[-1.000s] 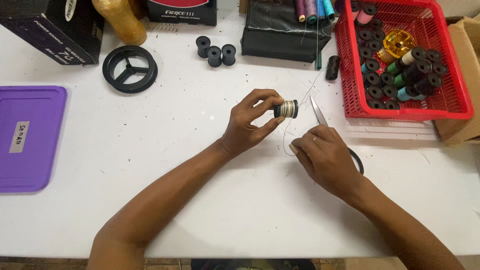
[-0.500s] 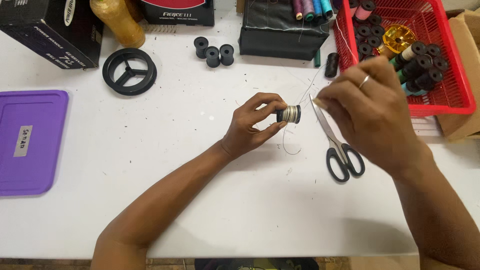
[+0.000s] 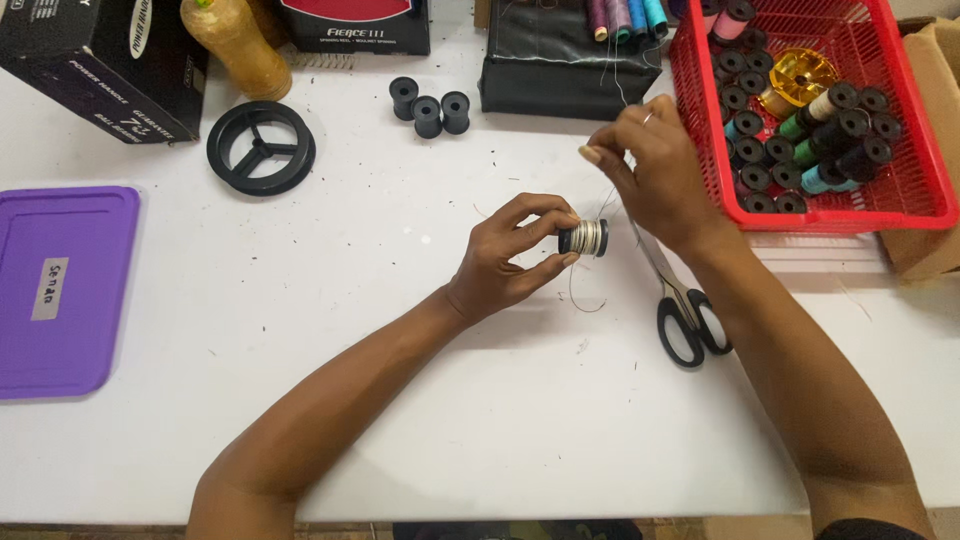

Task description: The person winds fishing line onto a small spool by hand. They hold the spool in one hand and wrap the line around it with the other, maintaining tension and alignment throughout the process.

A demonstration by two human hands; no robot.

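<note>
A small black bobbin [image 3: 584, 237] wound with pale thread sits just above the middle of the white desk [image 3: 400, 400], pinched between the thumb and fingertips of the left hand [image 3: 510, 255], which is closed around its near end. A thin strand runs up from the bobbin to the right hand [image 3: 655, 170], whose thumb and forefinger are pressed together on the thread just above and to the right of the bobbin; a ring shows on one finger. A loose curl of thread lies on the desk below the bobbin. Black-handled scissors [image 3: 680, 300] lie flat beneath the right wrist, blades pointing up towards the bobbin. To the right stands a red plastic basket [image 3: 905, 205] holding many black bobbins, some wound in green, teal and pink, and a gold spool. Behind the hands lies a black pouch [image 3: 560, 75] with coloured thread spools at its top. Three empty black bobbins [image 3: 430, 105] stand in a row to the left of it, then a black spoked ring [image 3: 261, 147], a yellow thread cone [image 3: 235, 45] and a dark box [image 3: 95, 60]. A purple lid [image 3: 60, 290] rests at the far left edge.
</note>
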